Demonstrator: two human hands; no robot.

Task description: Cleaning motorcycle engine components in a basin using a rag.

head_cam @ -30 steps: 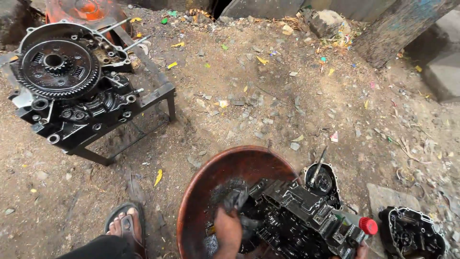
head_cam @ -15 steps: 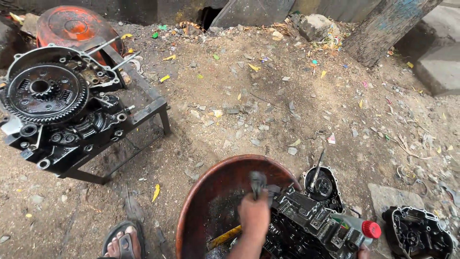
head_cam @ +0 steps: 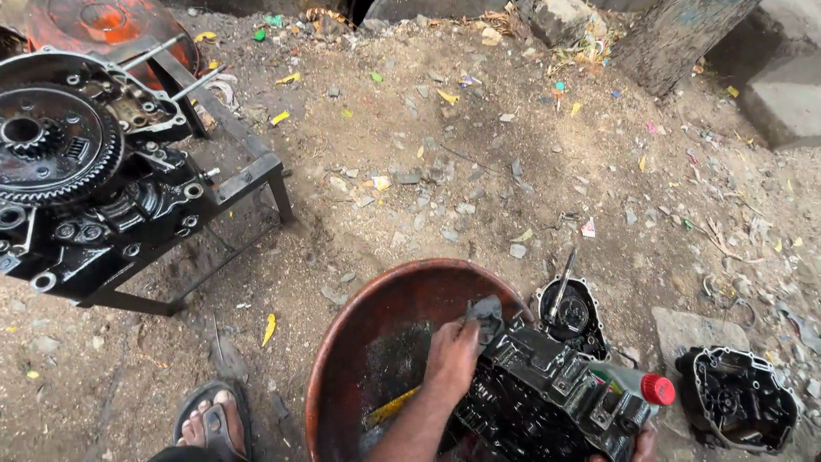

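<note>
Left hand (head_cam: 451, 355) fingers clenched on grey rag (head_cam: 487, 315), on black engine block (head_cam: 547, 402) in copper basin (head_cam: 359, 342); right hand (head_cam: 643, 445) mostly hidden, grip unclear.

Bare dirt ground (head_cam: 479, 197) fills the scene, strewn with small stones, wood chips and scraps of yellow, green and pink litter. A black metal frame stand (head_cam: 248, 175) rests on the dirt at the left. Grey concrete blocks (head_cam: 782, 98) sit at the top right, beside a slanting weathered post (head_cam: 676, 38). Flat daylight falls evenly, with soft shadows.
</note>
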